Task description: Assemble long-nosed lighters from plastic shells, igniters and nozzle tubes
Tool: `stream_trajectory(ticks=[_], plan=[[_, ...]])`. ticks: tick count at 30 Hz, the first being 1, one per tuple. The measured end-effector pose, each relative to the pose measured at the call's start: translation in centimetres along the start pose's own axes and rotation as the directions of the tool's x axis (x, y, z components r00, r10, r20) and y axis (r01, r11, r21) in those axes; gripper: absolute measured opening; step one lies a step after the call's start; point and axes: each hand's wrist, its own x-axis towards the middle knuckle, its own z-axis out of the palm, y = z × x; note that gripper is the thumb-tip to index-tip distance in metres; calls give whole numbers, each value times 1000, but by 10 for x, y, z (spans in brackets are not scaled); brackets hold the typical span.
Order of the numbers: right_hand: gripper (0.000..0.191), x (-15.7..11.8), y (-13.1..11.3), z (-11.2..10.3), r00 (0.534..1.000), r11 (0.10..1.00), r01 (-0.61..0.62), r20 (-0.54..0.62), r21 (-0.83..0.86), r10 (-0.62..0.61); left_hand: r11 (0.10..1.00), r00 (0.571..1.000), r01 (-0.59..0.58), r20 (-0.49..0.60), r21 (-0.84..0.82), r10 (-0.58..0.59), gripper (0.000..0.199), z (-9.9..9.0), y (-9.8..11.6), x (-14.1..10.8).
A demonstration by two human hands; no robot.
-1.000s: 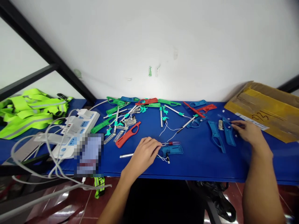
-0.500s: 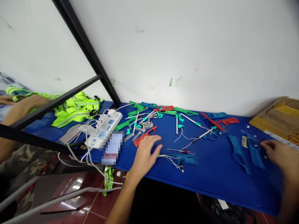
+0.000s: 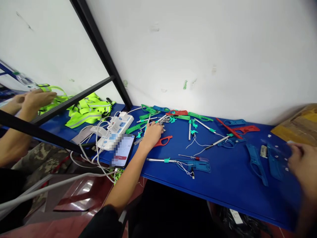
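My left hand (image 3: 151, 135) is over the pile at the back left, its fingers bent down and closed among the small silver metal parts (image 3: 167, 119). What the fingertips hold, if anything, is hidden. Below it lies a red plastic handle shell (image 3: 164, 140), partly covered by the hand. At the right, my right hand (image 3: 303, 163) is smeared by motion, beside a blue handle shell (image 3: 274, 163). Another blue shell (image 3: 256, 162) and a small metal piece (image 3: 263, 151) lie left of it. In front, a metal rod (image 3: 158, 160) with a teal trigger and white wires rests by a blue shell (image 3: 201, 166).
A screwdriver (image 3: 188, 156) lies behind the front shell. At the left are a phone (image 3: 125, 151), a white power strip (image 3: 116, 129) with cables, and yellow-green straps (image 3: 86, 110). A black frame post (image 3: 99, 49) separates a co-worker's hands (image 3: 37, 99). A cardboard box (image 3: 299, 124) stands right.
My left hand has moved back and left, from beside the front rod to the pile of metal parts. My right hand has shifted slightly right and blurred. The view has shifted a little.
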Motion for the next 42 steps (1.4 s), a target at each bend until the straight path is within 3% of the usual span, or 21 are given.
stream_trajectory(ticks=[2, 4, 6, 8, 10, 12, 15, 18, 22, 28, 33, 36, 38, 40, 42], plan=[[43, -15, -56, -18, 999, 989, -34, 30, 145, 30, 1000, 1000, -6, -13, -31, 5, 17, -5, 3, 0], [41, -40, -121, -36, 984, 911, -155, 138, 382, 110, 996, 999, -29, -38, -90, 26, 14, -14, 11, -5], [41, -70, -182, -51, 952, 776, -227, 301, 589, 50, 980, 996, -75, -55, -183, 66, 12, -21, 26, -20], [37, -98, -229, -59, 907, 676, -277, 418, 683, -51, 936, 991, -136, -52, -325, 126, 14, -19, 49, -45], [33, -119, -259, -63, 871, 571, -329, 475, 752, -123, 700, 986, -158, -74, -697, 149, 14, -7, 74, -75], [28, -131, -276, -63, 841, 487, -383, 514, 785, -169, 506, 993, -111, -71, -855, 98, 18, 9, 95, -103], [23, -138, -285, -61, 829, 409, -410, 520, 815, -206, 313, 992, -97, -65, -945, 112, 22, 32, 111, -131], [17, -142, -286, -59, 858, 386, -360, 464, 850, -221, 267, 985, -164, -141, -950, 104, 26, 42, 110, -139], [15, -153, -279, -54, 905, 430, -249, 366, 868, -215, 378, 981, -195, -185, -905, 62, 23, 42, 100, -137], [15, -171, -272, -48, 947, 592, -121, 271, 797, -170, 652, 994, -107, -105, -750, 42, 23, 33, 74, -122], [17, -178, -278, -47, 934, 602, -96, 281, 793, -221, 785, 985, 44, -105, -618, -138, 25, 27, 47, -105], [16, -175, -279, -49, 933, 585, -100, 279, 805, -225, 817, 985, 77, -85, -571, -153, 27, 12, 38, -87], [17, -164, -276, -50, 923, 587, -79, 281, 806, -262, 877, 997, 54, -24, -478, -74, 28, -3, 39, -66], [20, -140, -268, -48, 886, 628, -10, 298, 778, -356, 945, 993, -86, 55, -314, 108, 34, -14, 47, -40], [25, -103, -253, -42, 834, 703, 89, 333, 705, -440, 945, 954, -243, 123, -219, 274, 35, -16, 61, -14]])
